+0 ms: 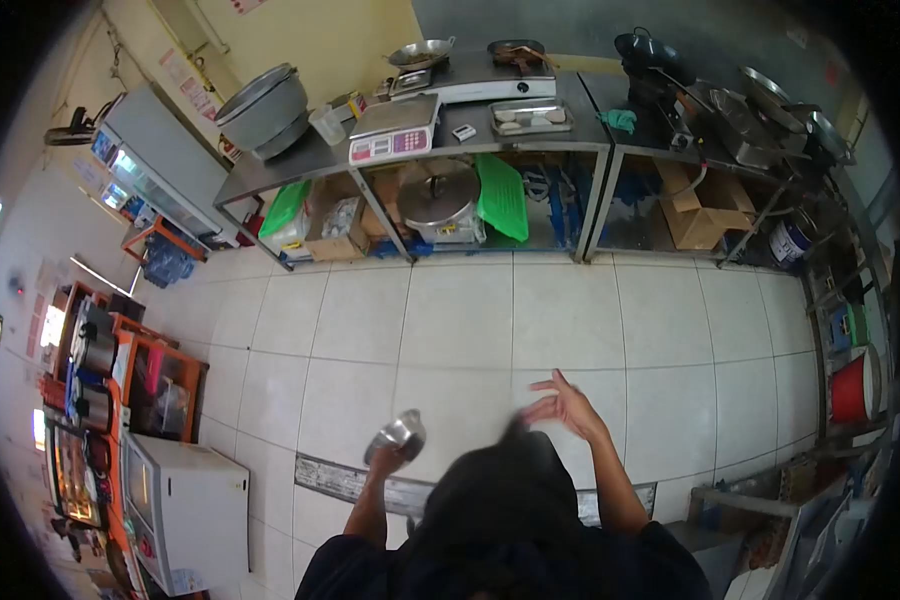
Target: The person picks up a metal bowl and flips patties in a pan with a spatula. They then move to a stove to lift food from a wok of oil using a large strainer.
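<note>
My left hand grips a small metal bowl by its near side, with the bowl tilted out over the tiled floor. To the right, my right hand is raised with its fingers apart, and nothing shows in it. A dark, blurred shape lies just left of that hand, too smeared to name. Both hands are well away from the steel tables. Some of my left fingers are hidden by the bowl.
Ahead stands a steel table with a weighing scale, a metal tray and a gas stove. A white chest freezer stands at left, a red bucket at right. Drain grating crosses the tiled floor near me.
</note>
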Demonstrator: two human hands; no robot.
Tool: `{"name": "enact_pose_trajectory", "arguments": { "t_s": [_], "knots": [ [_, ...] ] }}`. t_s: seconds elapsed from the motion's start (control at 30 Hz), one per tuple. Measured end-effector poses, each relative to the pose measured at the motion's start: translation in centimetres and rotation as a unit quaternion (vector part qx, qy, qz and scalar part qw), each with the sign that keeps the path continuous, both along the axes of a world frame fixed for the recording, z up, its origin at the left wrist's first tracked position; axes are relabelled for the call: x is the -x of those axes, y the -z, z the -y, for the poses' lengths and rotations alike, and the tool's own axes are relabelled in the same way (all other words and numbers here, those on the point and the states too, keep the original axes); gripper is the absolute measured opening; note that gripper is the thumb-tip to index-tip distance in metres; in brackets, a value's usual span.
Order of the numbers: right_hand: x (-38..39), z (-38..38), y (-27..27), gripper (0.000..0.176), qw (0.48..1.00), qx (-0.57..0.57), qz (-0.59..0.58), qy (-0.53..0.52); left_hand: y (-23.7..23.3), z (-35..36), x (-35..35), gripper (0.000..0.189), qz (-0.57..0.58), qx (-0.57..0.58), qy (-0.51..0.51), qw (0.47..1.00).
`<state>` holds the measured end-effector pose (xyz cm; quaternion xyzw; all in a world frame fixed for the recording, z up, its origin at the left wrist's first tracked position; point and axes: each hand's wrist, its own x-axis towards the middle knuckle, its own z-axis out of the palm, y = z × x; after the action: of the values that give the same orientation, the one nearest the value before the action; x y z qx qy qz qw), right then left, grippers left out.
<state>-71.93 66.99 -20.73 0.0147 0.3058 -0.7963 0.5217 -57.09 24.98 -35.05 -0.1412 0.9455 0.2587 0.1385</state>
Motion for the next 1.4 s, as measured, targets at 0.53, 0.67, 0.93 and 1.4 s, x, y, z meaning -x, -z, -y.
{"name": "enact_pose_trajectory", "arguments": {
  "t_s": [0.53, 0.67, 0.93, 1.4],
  "knots": [
    [36.2, 1.9, 4.1, 0.019, 0.885, -0.336, -0.317, 0.056, 9.3, -2.5, 23.3, 0.056, 0.259, -0.071, 0.036, 0.963],
    [46.6, 2.8, 2.5, 0.017, 0.867, -0.351, -0.328, 0.131, 22.0, 0.2, 29.8, 0.055, 0.247, -0.053, 0.071, 0.965],
    [64.8, 2.0, 4.7, 0.032, 0.903, -0.263, -0.070, 0.332, 2.1, 2.3, 54.9, 0.019, -0.043, -0.032, 0.218, 0.975],
    [80.5, -0.7, 6.9, 0.019, 0.856, -0.278, 0.083, 0.428, -27.8, -12.1, 77.2, 0.018, -0.109, -0.115, -0.032, 0.987]
  ]
}}
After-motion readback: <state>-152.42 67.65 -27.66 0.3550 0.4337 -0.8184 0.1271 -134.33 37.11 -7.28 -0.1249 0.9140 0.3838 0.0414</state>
